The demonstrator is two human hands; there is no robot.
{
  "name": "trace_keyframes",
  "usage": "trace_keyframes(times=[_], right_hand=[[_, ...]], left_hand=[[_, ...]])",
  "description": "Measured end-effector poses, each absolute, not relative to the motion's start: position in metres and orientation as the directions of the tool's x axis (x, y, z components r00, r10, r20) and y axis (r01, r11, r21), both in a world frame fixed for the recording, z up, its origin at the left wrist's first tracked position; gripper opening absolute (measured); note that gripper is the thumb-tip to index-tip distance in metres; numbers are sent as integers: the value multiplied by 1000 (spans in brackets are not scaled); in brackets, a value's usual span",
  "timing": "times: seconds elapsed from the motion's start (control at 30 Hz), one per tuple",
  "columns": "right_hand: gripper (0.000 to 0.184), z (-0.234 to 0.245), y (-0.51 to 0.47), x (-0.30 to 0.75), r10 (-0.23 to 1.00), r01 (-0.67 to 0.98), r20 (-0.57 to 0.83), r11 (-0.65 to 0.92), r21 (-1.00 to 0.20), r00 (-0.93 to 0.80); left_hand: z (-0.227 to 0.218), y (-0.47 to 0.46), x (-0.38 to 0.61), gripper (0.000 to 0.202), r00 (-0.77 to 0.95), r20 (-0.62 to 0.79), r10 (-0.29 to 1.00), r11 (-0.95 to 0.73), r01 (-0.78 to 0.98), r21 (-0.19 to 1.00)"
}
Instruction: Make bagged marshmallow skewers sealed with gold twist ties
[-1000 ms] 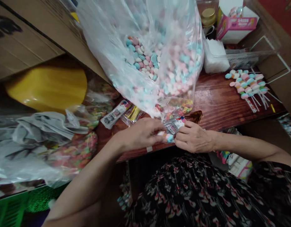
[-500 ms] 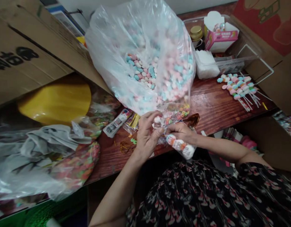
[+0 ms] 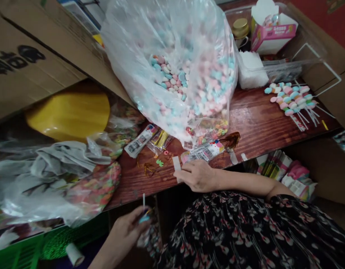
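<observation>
My left hand (image 3: 127,231) is low at the left, below the table's front edge, and blurred by motion. Its fingers close on a wrapped candy stick, whose white stick (image 3: 143,200) points up; a bit of blue and yellow shows at the fingertips. The candy itself is mostly hidden or smeared. At the table's front edge, my right hand (image 3: 199,177) has its fingertips pinched at the lower end of a white strip (image 3: 176,164). Just behind this hand lies a stack of printed clear bags (image 3: 203,151). Gold twist ties (image 3: 230,140) lie beside the stack.
A large clear bag of pastel candies (image 3: 172,80) fills the back middle. Candy skewers (image 3: 294,98) lie at the right, near a clear plastic bin (image 3: 307,61). Bags of gummy rings (image 3: 91,190) and a grey cloth (image 3: 63,160) are at left, with a green basket (image 3: 18,254) below.
My left hand has moved down and left, off the table, with the wrapped candy stick. My right hand has let go of it and shifted down to the white strip.
</observation>
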State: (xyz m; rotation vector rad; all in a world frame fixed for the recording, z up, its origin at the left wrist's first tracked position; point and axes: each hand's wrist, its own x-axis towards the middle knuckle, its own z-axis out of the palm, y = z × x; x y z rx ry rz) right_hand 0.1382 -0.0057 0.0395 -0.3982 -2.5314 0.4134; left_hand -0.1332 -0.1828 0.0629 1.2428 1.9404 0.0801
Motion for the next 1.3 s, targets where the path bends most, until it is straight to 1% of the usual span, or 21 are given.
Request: trace_keyframes(times=[0.07, 0.13, 0.17, 0.2, 0.23, 0.27, 0.3, 0.33, 0.37, 0.4, 0.43, 0.47, 0.57, 0.63, 0.73, 0.8, 0.93, 1.0, 1.13, 1.23, 1.3], right_hand=[[15, 36, -2, 164, 406, 222, 462, 889, -401, -789], [17, 30, 0, 191, 464, 267, 461, 862, -431, -756], [18, 28, 0, 203, 487, 282, 460, 850, -445, -742], [18, 25, 0, 213, 507, 294, 456, 838, -460, -731], [18, 23, -1, 220, 525, 303, 452, 826, -476, -721], [18, 22, -1, 226, 542, 312, 453, 815, -489, -708], [18, 21, -1, 230, 564, 328, 457, 803, -497, -688], [18, 21, 1, 233, 589, 356, 467, 792, -497, -660], [18, 22, 4, 237, 618, 398, 478, 778, -486, -625], [19, 24, 10, 243, 650, 456, 488, 758, -467, -582], [19, 26, 17, 251, 684, 523, 498, 729, -442, -533], [19, 28, 26, 262, 719, 597, 503, 687, -414, -479], [20, 37, 57, 314, 828, 813, 490, 471, -341, -275], [21, 42, 77, 359, 896, 932, 436, 225, -284, -83], [24, 46, 99, 416, 934, 980, 316, -121, -161, 167], [27, 48, 108, 439, 913, 967, 318, -236, -98, 255], [33, 50, 125, 455, 867, 940, 378, -339, -31, 325], [35, 51, 136, 457, 873, 927, 333, -374, -12, 357], [34, 53, 159, 462, 884, 911, 255, -411, 23, 393], [29, 54, 171, 467, 906, 925, 217, -378, 34, 363], [26, 53, 175, 472, 920, 936, 190, -352, 12, 343]], left_hand=[[47, -212, -157, 28, -229, -673, 703, 506, 826, 248], [35, -223, -162, 25, -347, -699, 626, 476, 879, -10], [31, -219, -156, 24, -374, -647, 664, 426, 901, -83], [30, -208, -145, 23, -351, -570, 743, 365, 926, -94], [32, -189, -129, 22, -236, -469, 851, 265, 964, -5], [35, -166, -108, 23, -70, -330, 941, 121, 983, 136], [41, -138, -82, 23, 56, -150, 987, -20, 972, 233], [46, -110, -55, 25, 154, -3, 988, -148, 953, 263], [52, -82, -26, 27, 254, 80, 964, -266, 935, 233], [57, -56, 1, 28, 349, 88, 933, -360, 917, 172], [61, -34, 26, 29, 431, 48, 901, -433, 896, 102], [63, -16, 46, 28, 459, -9, 888, -459, 888, 32], [59, 10, 73, 20, 468, -125, 875, -480, 873, -88], [53, 11, 67, 20, 457, -134, 879, -472, 874, -118], [41, 5, 44, 22, 479, -56, 876, -482, 869, -107], [32, 2, 30, 23, 524, 41, 851, -520, 851, -78], [16, -4, 15, 24, 533, 229, 814, -541, 840, -34], [12, -7, 14, 23, 494, 279, 823, -512, 859, -10], [9, -10, 15, 23, 437, 313, 843, -480, 874, 71], [8, -7, 16, 15, 362, 391, 846, -453, 875, 170], [6, -4, 16, 12, 318, 424, 848, -434, 876, 210]])
